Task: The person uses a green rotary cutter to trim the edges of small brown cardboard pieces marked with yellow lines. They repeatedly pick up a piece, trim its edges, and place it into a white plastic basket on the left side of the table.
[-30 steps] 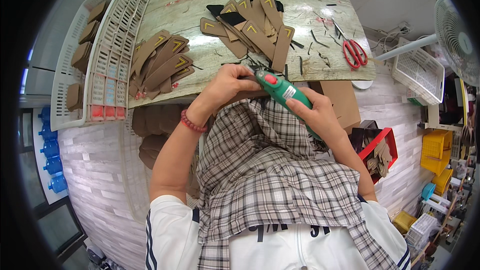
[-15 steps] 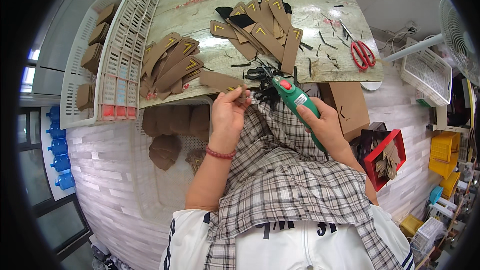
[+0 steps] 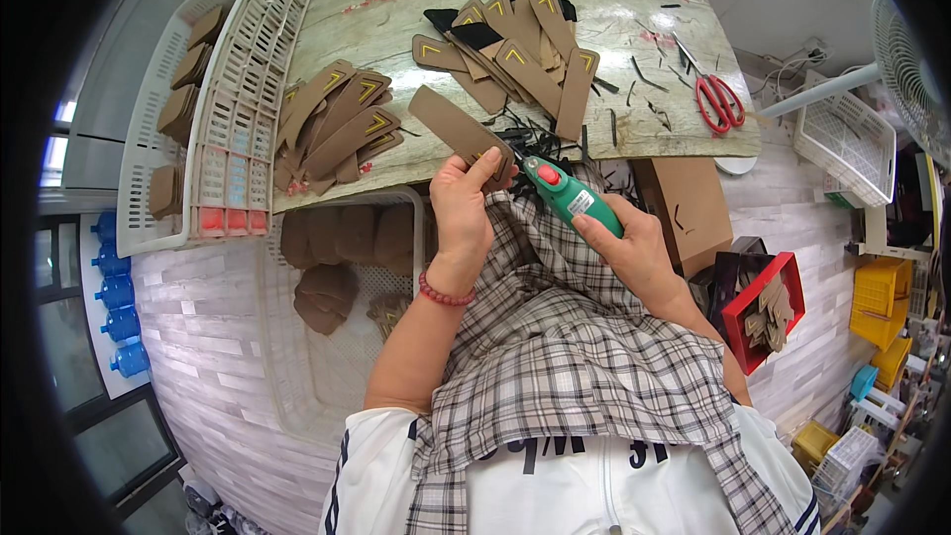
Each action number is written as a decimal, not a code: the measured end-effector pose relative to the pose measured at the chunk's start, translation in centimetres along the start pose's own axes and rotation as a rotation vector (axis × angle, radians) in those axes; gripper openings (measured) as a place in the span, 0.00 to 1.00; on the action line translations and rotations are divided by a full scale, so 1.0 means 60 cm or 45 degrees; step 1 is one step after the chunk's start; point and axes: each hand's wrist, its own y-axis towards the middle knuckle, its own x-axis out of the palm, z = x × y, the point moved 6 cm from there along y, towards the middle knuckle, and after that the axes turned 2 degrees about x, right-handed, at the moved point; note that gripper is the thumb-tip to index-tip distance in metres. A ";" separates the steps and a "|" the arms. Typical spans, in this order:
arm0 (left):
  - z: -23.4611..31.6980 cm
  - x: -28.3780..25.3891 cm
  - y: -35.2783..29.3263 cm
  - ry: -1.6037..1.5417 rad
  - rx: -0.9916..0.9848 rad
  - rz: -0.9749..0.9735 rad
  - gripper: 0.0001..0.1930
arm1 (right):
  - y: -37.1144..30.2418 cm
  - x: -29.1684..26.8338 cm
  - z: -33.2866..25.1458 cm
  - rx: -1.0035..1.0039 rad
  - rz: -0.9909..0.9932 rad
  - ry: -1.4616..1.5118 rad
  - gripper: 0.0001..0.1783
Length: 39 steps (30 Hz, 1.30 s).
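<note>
Between the thumb and fingers of my left hand point(image 3: 464, 206) is a brown strap piece point(image 3: 448, 123), its plain side mostly showing, angled up toward the far left. My right hand point(image 3: 639, 253) wraps round a green power cutter point(image 3: 577, 202) with a red button, like electric scissors. The cutter's dark tip meets the strap's near end beside my left fingers; exact contact is hard to make out. A pile of brown strap pieces with yellow chevrons point(image 3: 530, 64) lies beyond my hands, and a second strap pile point(image 3: 342, 129) sits to the left. Black trimmings point(image 3: 649, 89) are scattered about.
Red-handled scissors point(image 3: 718, 104) lie at the table's right. A white slatted basket point(image 3: 233, 139) stands along the left edge. Below are a white crate point(image 3: 287, 376) with brown bundles, a cardboard box point(image 3: 684, 208) and a red bin point(image 3: 733, 322) holding brown pieces.
My left hand has turned and raised the strap, so its far end tilts upward. The cutter in my right hand has moved left and its tip now reaches the strap's end.
</note>
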 end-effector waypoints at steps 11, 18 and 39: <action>-0.013 0.015 -0.007 0.033 -0.068 -0.048 0.04 | 0.002 -0.003 0.001 0.003 0.014 0.080 0.22; -0.027 0.024 -0.019 0.022 -0.094 -0.131 0.04 | 0.008 -0.002 0.000 -0.012 0.021 0.075 0.21; 0.079 0.003 0.184 1.298 0.810 0.234 0.19 | 0.010 -0.029 0.031 0.028 0.197 0.251 0.19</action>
